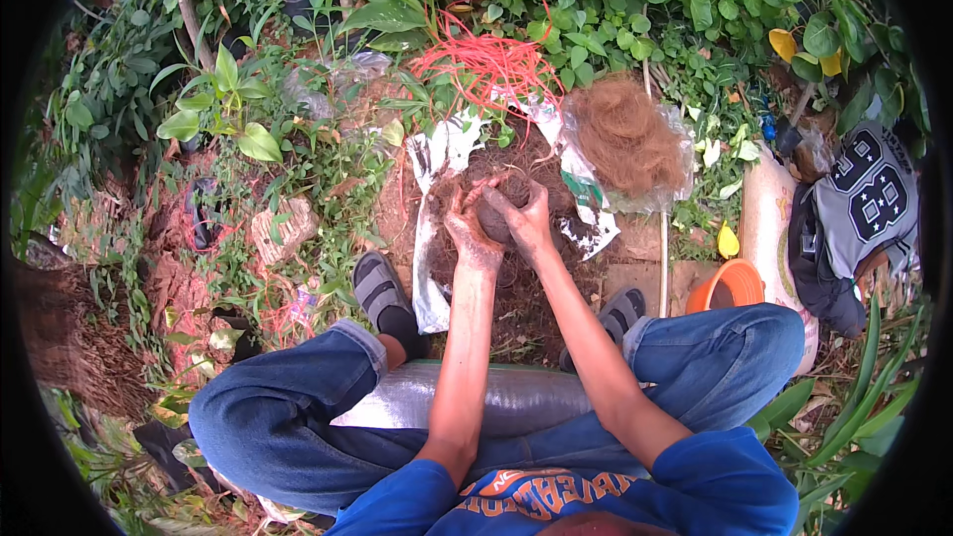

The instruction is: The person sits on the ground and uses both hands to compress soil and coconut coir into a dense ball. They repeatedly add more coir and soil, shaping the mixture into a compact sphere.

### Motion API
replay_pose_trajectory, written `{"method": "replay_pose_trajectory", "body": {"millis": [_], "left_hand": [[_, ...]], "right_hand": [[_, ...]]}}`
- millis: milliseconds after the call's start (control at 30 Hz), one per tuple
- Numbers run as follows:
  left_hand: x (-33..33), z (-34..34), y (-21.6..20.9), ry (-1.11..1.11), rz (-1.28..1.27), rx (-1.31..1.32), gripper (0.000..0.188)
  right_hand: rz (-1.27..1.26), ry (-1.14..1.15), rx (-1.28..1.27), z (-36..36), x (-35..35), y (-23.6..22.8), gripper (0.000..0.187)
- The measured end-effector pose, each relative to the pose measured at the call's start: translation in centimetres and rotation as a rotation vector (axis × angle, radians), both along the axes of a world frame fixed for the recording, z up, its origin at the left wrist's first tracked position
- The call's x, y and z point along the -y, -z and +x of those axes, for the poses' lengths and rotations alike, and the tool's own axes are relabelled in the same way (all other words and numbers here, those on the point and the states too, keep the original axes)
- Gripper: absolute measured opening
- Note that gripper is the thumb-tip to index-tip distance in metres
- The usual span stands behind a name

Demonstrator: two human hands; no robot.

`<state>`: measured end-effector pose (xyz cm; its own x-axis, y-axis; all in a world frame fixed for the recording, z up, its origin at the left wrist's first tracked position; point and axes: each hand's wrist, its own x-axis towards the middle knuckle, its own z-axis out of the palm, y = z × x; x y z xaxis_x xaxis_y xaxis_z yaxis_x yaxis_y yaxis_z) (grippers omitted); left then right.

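Note:
Between my two hands sits a rounded clump of dark, fibrous soil (493, 221). My left hand (471, 228) cups it from the left, fingers curled and dirt on the palm. From the right, my right hand (526, 217) wraps round it with the thumb laid across the top. Beneath them a heap of dark soil and fibre (511, 154) lies on an opened white plastic sack (430, 273). Beside the heap, to the right, a pile of loose brown fibre (627, 137) rests on clear plastic. The clump's underside is hidden by my hands.
A tangle of red plastic string (491, 65) lies beyond the soil. An orange pot (728, 286) stands at the right, near a pale full sack (769, 208) and a grey garment (869, 199). Leafy plants border the far side; a stone (284, 230) lies left.

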<state>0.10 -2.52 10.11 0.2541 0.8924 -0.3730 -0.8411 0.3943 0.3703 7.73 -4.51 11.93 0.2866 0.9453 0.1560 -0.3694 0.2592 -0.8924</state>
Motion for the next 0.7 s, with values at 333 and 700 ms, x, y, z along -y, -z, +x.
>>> {"method": "replay_pose_trajectory", "body": {"millis": [333,700], "left_hand": [[0.2,-1.2,1.4,-0.246,-0.273,0.137,0.046],[-0.2,-1.5,1.8,0.264,0.014,0.504,0.039]], "right_hand": [[-0.122,0.066,-0.014,-1.4,0.4,0.9,0.011],[0.048,-0.380,0.257,1.9,0.4,-2.4,0.012]]}}
